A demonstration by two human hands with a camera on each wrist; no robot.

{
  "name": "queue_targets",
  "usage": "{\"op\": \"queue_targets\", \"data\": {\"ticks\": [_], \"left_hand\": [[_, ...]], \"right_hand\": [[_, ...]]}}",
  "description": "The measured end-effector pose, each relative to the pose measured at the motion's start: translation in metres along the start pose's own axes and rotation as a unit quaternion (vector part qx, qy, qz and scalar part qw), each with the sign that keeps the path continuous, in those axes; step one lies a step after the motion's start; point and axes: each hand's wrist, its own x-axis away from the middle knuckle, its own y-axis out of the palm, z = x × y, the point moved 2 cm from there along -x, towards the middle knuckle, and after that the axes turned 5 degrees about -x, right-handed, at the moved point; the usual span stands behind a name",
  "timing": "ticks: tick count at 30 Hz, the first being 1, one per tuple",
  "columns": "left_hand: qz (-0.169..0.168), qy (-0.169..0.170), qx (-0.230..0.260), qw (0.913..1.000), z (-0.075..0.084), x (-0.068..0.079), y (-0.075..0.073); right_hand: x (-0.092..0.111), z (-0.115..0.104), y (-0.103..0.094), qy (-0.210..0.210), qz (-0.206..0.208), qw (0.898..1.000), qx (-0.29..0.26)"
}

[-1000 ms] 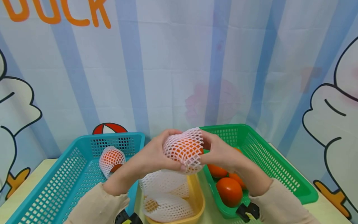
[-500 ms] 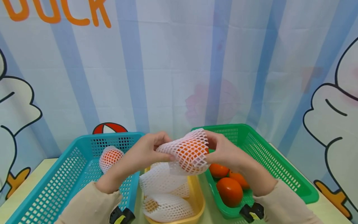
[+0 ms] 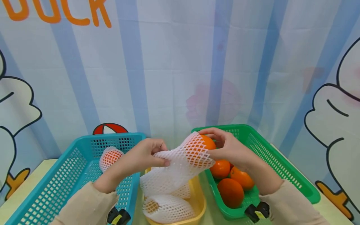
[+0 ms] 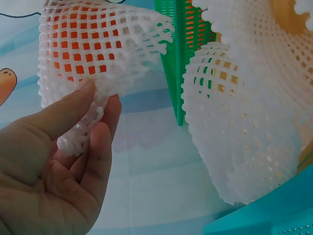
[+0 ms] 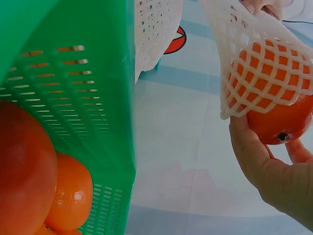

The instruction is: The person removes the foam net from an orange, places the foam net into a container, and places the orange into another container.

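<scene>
An orange (image 3: 208,142) sits partly inside a white foam net sleeve (image 3: 175,162), held up over the gap between the baskets. Its bare end pokes out on the right, and a dark stem spot shows in the right wrist view. My right hand (image 3: 229,150) holds the orange at that bare end, thumb and fingers on opposite sides. With thumb and fingers, my left hand (image 3: 149,153) pinches the narrow gathered end of the sleeve, as the left wrist view (image 4: 63,161) also shows. Slack netting spans the space between the left hand and the fruit.
On the left, a blue basket (image 3: 81,147) contains one net-wrapped fruit (image 3: 110,158). A yellow container (image 3: 200,200) with several foam net sleeves (image 3: 168,208) stands in the middle. To the right, a green basket (image 3: 284,165) contains several oranges (image 3: 230,192). A striped cloth (image 3: 174,62) hangs behind.
My left hand has shifted from cupping the covered orange to pinching the sleeve's left end. The hands have drawn apart, and more of the orange shows bare at the right.
</scene>
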Motion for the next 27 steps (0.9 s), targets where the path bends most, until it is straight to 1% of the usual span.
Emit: {"op": "queue_targets", "data": {"ticks": [4,7,11,13,16,20,24,27], "left_hand": [[-0.012,-0.015,-0.017,0.9997,-0.006,0.001,-0.003],[-0.019,-0.037,-0.053,0.9977,-0.012,0.004,-0.007],[-0.041,-0.071,-0.098,0.9918,-0.021,0.006,-0.008],[-0.051,-0.083,-0.108,0.9894,-0.025,0.006,-0.007],[-0.059,-0.096,-0.117,0.9867,-0.028,0.006,-0.006],[-0.059,-0.108,-0.124,0.9846,-0.029,0.008,-0.006],[-0.052,-0.121,-0.110,0.9852,-0.031,0.010,-0.007],[-0.043,-0.128,-0.099,0.9859,-0.032,0.011,-0.009]], "right_hand": [[0.001,0.001,-0.004,0.010,0.002,1.000,0.000],[0.003,0.004,-0.010,0.022,0.014,1.000,0.001],[0.006,0.008,-0.023,0.036,0.031,0.998,0.027],[0.006,0.009,-0.029,0.042,0.037,0.997,0.047],[0.006,0.010,-0.037,0.054,0.045,0.995,0.076],[0.006,0.013,-0.048,0.067,0.058,0.989,0.120],[0.008,0.017,-0.060,0.081,0.070,0.981,0.159],[0.010,0.022,-0.069,0.095,0.080,0.976,0.178]]}}
